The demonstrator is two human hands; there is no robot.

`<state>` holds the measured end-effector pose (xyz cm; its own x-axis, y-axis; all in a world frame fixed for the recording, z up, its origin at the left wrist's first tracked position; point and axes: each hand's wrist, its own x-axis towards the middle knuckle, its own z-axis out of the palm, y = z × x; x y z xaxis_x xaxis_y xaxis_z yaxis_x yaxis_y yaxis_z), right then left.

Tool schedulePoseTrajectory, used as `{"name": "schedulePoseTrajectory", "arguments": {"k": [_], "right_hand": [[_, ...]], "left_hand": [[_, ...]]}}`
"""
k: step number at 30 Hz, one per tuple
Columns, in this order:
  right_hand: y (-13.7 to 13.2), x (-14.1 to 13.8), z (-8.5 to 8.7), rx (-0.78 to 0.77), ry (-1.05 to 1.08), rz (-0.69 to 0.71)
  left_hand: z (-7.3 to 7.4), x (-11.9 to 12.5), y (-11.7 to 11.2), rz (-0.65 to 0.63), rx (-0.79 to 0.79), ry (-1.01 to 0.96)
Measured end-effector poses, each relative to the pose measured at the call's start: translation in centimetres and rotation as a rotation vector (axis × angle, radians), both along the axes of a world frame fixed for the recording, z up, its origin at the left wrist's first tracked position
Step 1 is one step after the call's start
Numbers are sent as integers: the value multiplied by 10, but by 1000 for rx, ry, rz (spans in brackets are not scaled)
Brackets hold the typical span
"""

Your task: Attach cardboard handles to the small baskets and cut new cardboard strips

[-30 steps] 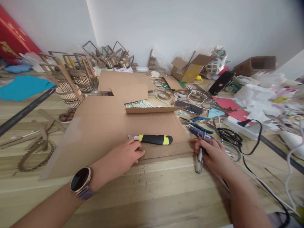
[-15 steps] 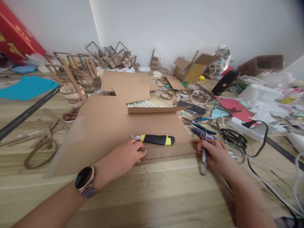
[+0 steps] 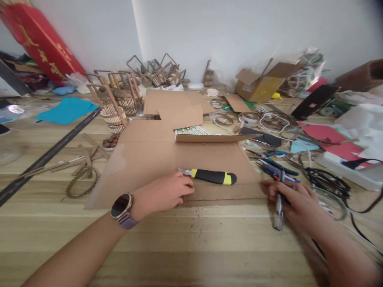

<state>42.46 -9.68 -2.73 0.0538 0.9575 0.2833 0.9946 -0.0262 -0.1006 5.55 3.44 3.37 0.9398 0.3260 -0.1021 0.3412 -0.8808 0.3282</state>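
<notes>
My left hand (image 3: 167, 192), with a watch (image 3: 122, 205) on its wrist, lies on the front part of a flattened cardboard sheet (image 3: 143, 159). Its fingers are loosely bent, thumb and forefinger apart, with nothing seen between them. Just beyond the fingertips a black and yellow utility knife (image 3: 213, 176) lies on the cardboard, blade out and pointing left. At the sheet's right front corner, my right hand (image 3: 296, 201) is closed around a slim pen (image 3: 279, 219), black with a clear end pointing down toward me.
Pliers (image 3: 279, 165) and coiled black cable (image 3: 327, 181) lie beyond my right hand. Small woven baskets (image 3: 115, 117) stand at the back left near blue sheets (image 3: 68, 110). An opened carton (image 3: 259, 85) sits against the wall. Wooden strips (image 3: 86, 159) lie left of the cardboard.
The view has swung left, so the whole scene sits further right in the picture. Both hands, the knife and the cardboard keep about the same places relative to each other.
</notes>
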Motion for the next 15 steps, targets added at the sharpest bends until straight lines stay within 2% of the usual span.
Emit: {"name": "schedulePoseTrajectory", "arguments": {"k": [15], "right_hand": [[0,2,-1,-22,-14,9]], "left_hand": [[0,1,-1,-1,-4,20]]}}
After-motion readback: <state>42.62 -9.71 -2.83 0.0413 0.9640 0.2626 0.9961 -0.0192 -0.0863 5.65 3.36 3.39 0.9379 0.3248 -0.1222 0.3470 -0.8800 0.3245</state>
